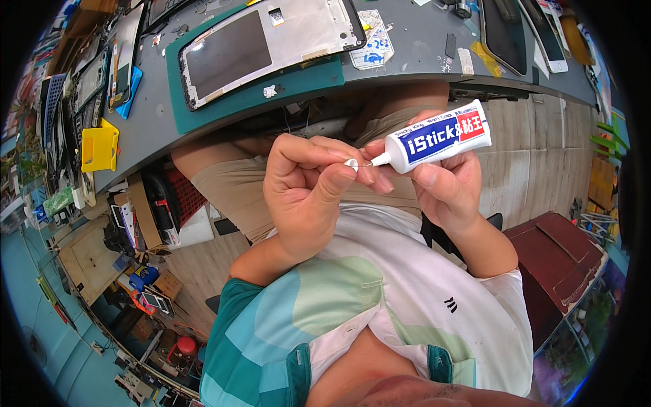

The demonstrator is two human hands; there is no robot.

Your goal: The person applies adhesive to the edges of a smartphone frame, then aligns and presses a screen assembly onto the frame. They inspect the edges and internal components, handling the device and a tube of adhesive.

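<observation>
The left hand (305, 193) is closed, pinching a tiny white cap (351, 163) at the thin tip of a white glue tube (437, 136). The right hand (444, 183) is wrapped tight around that tube, above the lap. Farther off, a flat screen panel (271, 44) lies on a green mat (258, 95) near the front edge of the grey surface (420, 57).

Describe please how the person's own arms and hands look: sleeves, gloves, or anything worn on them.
Both hands are bare: no gloves, rings or watch show on the left hand or the right hand. The forearms are uncovered too. The person wears a short-sleeved shirt in white with pale green and teal blocks, a teal collar, and a small dark mark on the right sleeve.
</observation>
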